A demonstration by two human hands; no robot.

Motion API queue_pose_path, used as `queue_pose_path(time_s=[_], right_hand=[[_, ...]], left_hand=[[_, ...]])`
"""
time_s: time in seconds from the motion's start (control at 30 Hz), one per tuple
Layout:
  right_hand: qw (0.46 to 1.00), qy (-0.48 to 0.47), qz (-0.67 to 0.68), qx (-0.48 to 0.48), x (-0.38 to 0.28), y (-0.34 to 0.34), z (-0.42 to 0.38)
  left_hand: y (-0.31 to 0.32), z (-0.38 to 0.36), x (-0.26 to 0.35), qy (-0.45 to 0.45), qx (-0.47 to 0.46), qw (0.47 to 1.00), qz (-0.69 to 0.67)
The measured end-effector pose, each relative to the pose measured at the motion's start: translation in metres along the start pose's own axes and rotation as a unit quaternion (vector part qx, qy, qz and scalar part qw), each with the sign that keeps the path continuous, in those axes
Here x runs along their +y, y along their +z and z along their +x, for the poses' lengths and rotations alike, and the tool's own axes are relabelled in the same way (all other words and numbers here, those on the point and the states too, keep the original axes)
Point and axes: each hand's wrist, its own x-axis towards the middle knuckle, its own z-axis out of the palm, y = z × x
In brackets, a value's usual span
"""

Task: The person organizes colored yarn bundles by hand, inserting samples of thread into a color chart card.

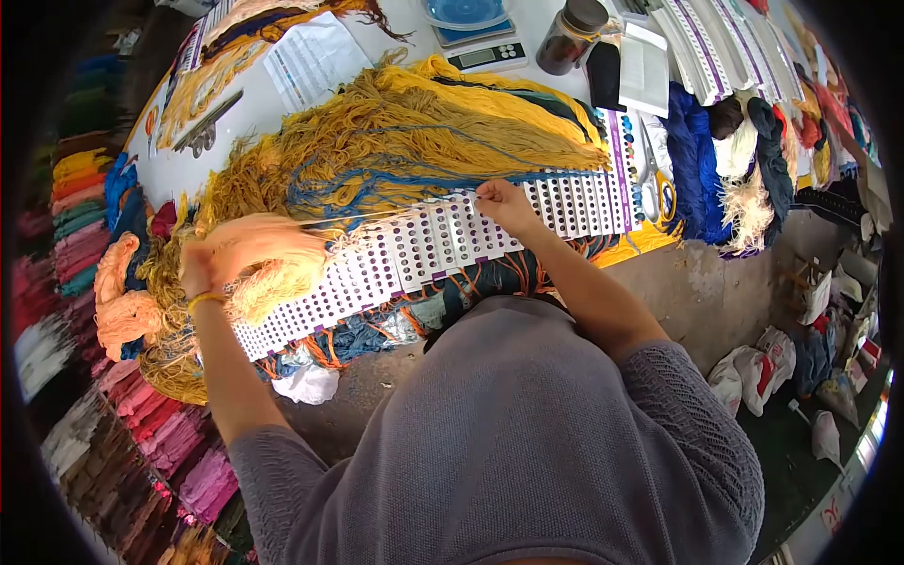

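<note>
My left hand (196, 271), blurred by motion, grips one end of a loose peach yarn skein (273, 250); its fingers are hard to make out. Pale strands (395, 215) run from the skein towards my right hand (508, 205), whose fingers are pinched together on their end. Both hands are above a long white card (414, 247) with rows of dark round holes. Behind the card lies a big heap of mustard and yellow yarn (395, 132) with blue strands (386, 184) across it. Dark bundles with orange ties (476, 282) hang along the table's near edge.
A digital scale (485, 56) with a blue dish and a dark-lidded jar (570, 38) stand at the back. Scissors (665, 188) lie right of the card, near blue skeins (692, 155). Coloured yarn bundles (151, 405) are stacked at left. Bags (758, 367) sit on the floor at right.
</note>
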Motion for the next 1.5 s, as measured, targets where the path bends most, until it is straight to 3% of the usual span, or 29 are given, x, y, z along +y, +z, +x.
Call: queue_pose_path(time_s=[0.03, 0.1, 0.2, 0.23, 0.27, 0.33, 0.37, 0.43, 0.67, 0.83, 0.93, 1.13, 1.23, 1.27, 1.33, 1.37, 1.4, 1.43, 1.47, 1.5], right_hand=[[1.0, 0.004, -0.004, 0.005, -0.003, 0.0, 0.0], [1.0, 0.01, 0.014, 0.019, -0.023, 0.004, -0.008], [0.998, -0.067, -0.01, -0.001, -0.043, 0.025, -0.021], [0.996, -0.083, -0.011, -0.017, -0.055, 0.037, -0.03], [0.995, -0.081, 0.041, -0.05, -0.075, 0.047, -0.042], [0.993, -0.081, 0.054, -0.071, -0.103, 0.065, -0.057], [0.983, -0.133, 0.099, -0.075, -0.088, 0.077, -0.049], [0.974, -0.047, 0.191, -0.115, -0.116, 0.082, -0.062], [0.99, 0.007, 0.117, -0.08, -0.138, 0.095, -0.078], [0.986, 0.022, 0.155, -0.049, -0.133, 0.107, -0.083], [0.983, 0.02, 0.178, -0.037, -0.129, 0.114, -0.082], [0.976, -0.018, 0.217, -0.016, -0.124, 0.123, -0.088], [0.966, -0.029, 0.256, -0.019, -0.129, 0.121, -0.093], [0.927, 0.004, 0.374, -0.035, -0.135, 0.115, -0.094], [0.829, 0.048, 0.552, -0.077, -0.149, 0.098, -0.093], [0.818, 0.017, 0.561, -0.126, -0.148, 0.082, -0.092], [0.805, -0.014, 0.567, -0.175, -0.146, 0.061, -0.091], [0.81, -0.033, 0.555, -0.186, -0.144, 0.04, -0.091], [0.845, -0.059, 0.501, -0.178, -0.142, 0.012, -0.091], [0.877, -0.096, 0.468, -0.054, -0.135, -0.031, -0.092]], left_hand=[[-0.024, 0.028, -0.006, 0.002, 0.001, 1.0, -0.003], [-0.065, 0.09, -0.03, 0.042, -0.08, 0.98, 0.178], [0.045, -0.063, -0.039, -0.015, -0.345, 0.929, 0.133], [0.07, -0.073, -0.07, -0.107, -0.405, 0.908, -0.01], [0.093, -0.108, -0.068, -0.138, -0.48, 0.866, 0.014], [0.125, -0.145, -0.085, -0.196, -0.529, 0.822, -0.072], [0.135, -0.149, -0.096, -0.207, -0.58, 0.78, -0.112], [0.142, -0.173, -0.087, -0.223, -0.572, 0.78, -0.121], [0.127, -0.174, -0.077, -0.232, -0.591, 0.762, -0.122], [0.119, -0.176, -0.078, -0.245, -0.596, 0.751, -0.141], [0.116, -0.176, -0.075, -0.211, -0.592, 0.77, -0.108], [0.106, -0.155, -0.095, -0.252, -0.596, 0.746, -0.157], [0.098, -0.147, -0.095, -0.255, -0.53, 0.787, -0.186], [0.092, -0.143, -0.092, -0.247, -0.505, 0.807, -0.183], [0.071, -0.109, -0.088, -0.133, -0.515, 0.828, -0.176], [0.056, -0.084, -0.083, -0.074, -0.522, 0.825, -0.203], [0.028, -0.024, -0.099, 0.006, -0.488, 0.858, -0.162], [0.001, -0.019, -0.07, -0.014, -0.443, 0.887, -0.131], [-0.035, 0.024, -0.081, 0.091, -0.347, 0.933, -0.027], [-0.079, 0.062, -0.078, 0.044, -0.281, 0.954, -0.096]])
